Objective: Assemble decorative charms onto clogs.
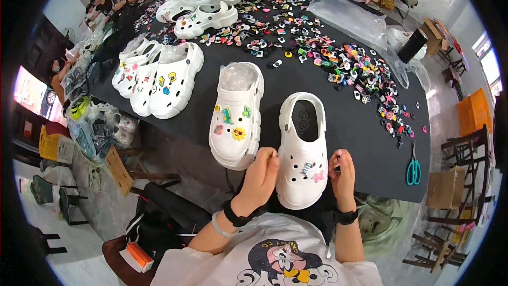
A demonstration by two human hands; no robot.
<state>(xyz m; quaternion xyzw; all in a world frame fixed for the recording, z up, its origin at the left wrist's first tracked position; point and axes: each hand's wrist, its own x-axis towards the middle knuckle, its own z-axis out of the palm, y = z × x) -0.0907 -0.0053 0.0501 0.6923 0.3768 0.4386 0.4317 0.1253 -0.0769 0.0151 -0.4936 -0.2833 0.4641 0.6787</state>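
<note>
Both hands work the white foam clog (302,148) at the black surface (349,122) edge, 6 o'clock: left hand (260,176) pinching its side, right hand (343,172) closed on a small charm. 2 charms on, most holes empty; the neighbour clog (237,116) at 9 o'clock looks finished.

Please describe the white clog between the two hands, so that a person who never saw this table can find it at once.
Start at the black table and go to its near edge, where the left hand and right hand flank one white clog. Unlike the charm-covered clog beside it, stuffed with clear plastic, this one is empty inside and carries only two small charms near the toe.
</note>
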